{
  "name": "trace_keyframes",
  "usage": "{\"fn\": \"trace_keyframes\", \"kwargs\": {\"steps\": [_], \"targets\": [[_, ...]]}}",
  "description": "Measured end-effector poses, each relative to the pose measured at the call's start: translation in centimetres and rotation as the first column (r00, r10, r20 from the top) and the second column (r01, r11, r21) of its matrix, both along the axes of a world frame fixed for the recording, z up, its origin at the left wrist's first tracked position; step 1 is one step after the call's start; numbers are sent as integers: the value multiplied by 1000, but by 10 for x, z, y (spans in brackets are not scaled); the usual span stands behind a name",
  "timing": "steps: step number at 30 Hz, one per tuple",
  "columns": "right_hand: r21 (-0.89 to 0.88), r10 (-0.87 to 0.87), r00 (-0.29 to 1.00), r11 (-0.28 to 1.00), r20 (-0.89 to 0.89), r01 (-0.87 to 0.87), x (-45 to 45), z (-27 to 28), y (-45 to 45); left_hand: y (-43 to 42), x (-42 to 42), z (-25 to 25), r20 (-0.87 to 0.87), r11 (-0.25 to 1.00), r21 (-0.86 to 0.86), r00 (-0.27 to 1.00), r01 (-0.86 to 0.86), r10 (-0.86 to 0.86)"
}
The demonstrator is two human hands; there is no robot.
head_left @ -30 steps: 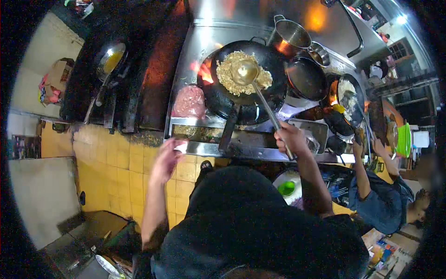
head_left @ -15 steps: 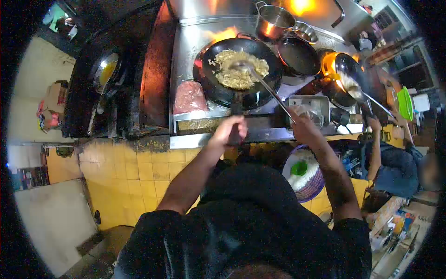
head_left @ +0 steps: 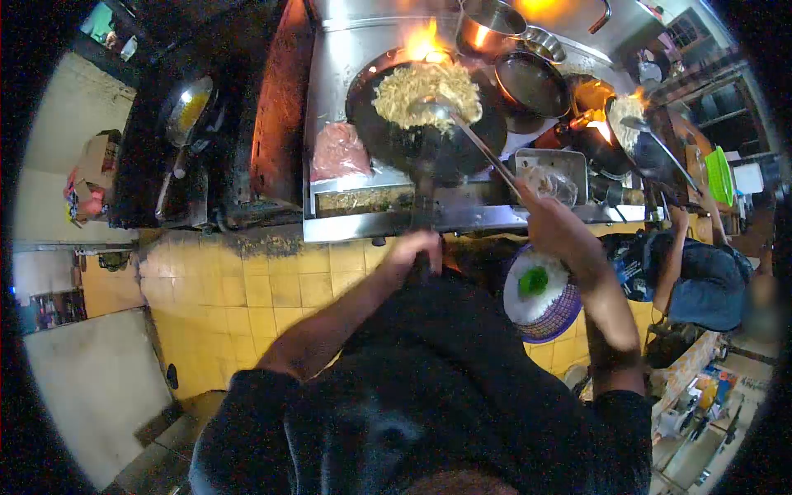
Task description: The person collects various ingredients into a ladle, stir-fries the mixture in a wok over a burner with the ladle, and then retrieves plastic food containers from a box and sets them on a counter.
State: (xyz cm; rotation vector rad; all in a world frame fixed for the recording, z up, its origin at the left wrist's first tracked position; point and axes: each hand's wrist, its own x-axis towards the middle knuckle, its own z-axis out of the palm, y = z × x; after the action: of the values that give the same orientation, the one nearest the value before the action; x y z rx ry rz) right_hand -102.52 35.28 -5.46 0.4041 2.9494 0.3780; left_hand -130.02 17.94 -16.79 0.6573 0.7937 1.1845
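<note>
My left hand (head_left: 417, 247) is closed around the handle of a large black wok (head_left: 396, 157), in front of the stove's edge. Pale noodle-like food (head_left: 429, 95) lies bunched toward the wok's far side, and flames rise behind it. My right hand (head_left: 544, 214) grips the long handle of a metal ladle (head_left: 487, 153); the ladle's bowl is in the food. Beside the wok on the left rests a clear plastic bag of pinkish contents (head_left: 340, 151). Right of the wok, a metal tray (head_left: 569, 169) holds a crumpled plastic bag.
At the right, another person (head_left: 705, 280) works a second wok (head_left: 631, 140) with a ladle over flames. A black pan (head_left: 532, 82) and steel pots (head_left: 491, 29) stand behind. A purple basket (head_left: 549, 322) with white contents and a green bowl is below the stove edge. A ladle (head_left: 177, 169) lies left.
My left hand and the wok handle have come closer to my body. The food has shifted toward the far side, and the flames behind it are taller. The other person's wok is tilted more.
</note>
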Motion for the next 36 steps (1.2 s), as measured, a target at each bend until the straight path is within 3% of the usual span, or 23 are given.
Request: {"fn": "trace_keyframes", "kwargs": {"steps": [2,4,5,6,8,9,10,11,12,14,15,16,17,20,23,25,26,28,30,31,33,34,36], "targets": [[-326,-151,979,940,-134,101,-4,51,-6,-13,4,41,370,860,-509,912,41,176],[-479,-363,897,758,253,442,-15,129,-29,28,-13,46,326,918,-396,937,15,125],[-451,-298,951,841,79,300,-4,118,-26,51,-18,59,356,937,-348,920,-31,162],[-445,-298,951,843,79,301,-3,95,-17,78,-24,71,381,955,-285,905,-79,188],[-402,-199,969,907,-145,126,-8,45,10,111,-33,60,692,843,-526,631,107,351],[-377,-155,964,924,-214,65,-11,26,22,91,-24,67,411,975,-203,896,-93,170],[-326,-233,970,924,-66,200,-18,14,38,65,-12,68,418,965,-196,876,-173,242],[-298,-280,960,916,4,269,-17,15,43,51,-16,26,552,904,-422,810,66,199],[-263,-325,943,906,76,333,-16,17,47,26,-10,-18,-145,987,122,982,-101,118],[-652,-436,880,726,-191,218,2,66,46,10,4,2,97,950,-292,985,-110,144],[-654,-432,882,725,-188,215,5,92,45,23,-5,8,164,964,-256,979,-77,122],[-712,-567,824,578,2,399,9,117,42,40,-16,18,231,973,-224,968,-47,100],[-721,-662,721,398,203,568,11,128,42,63,-21,27,581,928,-371,790,45,194],[-772,-727,682,392,73,501,-13,76,66,113,-29,-9,593,899,-437,755,13,278],[-889,-693,670,92,266,448,-61,-7,98,117,-24,-10,539,900,-437,796,-16,275],[-910,-703,595,-391,390,135,-69,-34,102,123,-28,-27,479,909,-414,837,-50,264],[-907,-702,592,-400,395,131,-66,-14,106,123,-28,-34,475,906,-422,840,-46,264],[-848,-571,628,-340,529,406,-48,47,132,124,-28,-41,526,917,-398,813,-21,247],[-868,-572,654,-289,495,404,-44,5,148,125,-29,-34,517,898,-439,805,-41,289],[-907,-704,573,-343,420,244,-59,-12,137,123,-26,-30,507,874,-483,797,-51,327],[-938,-751,562,-282,346,201,-94,-51,120,122,-27,-21,416,876,-476,856,-82,306],[-930,-671,651,-186,355,316,-107,-65,116,120,-28,-18,318,877,-467,905,-112,284],[-955,-619,732,-250,285,161,-74,-50,116,120,-32,-13,318,884,-458,912,-92,259]]}}
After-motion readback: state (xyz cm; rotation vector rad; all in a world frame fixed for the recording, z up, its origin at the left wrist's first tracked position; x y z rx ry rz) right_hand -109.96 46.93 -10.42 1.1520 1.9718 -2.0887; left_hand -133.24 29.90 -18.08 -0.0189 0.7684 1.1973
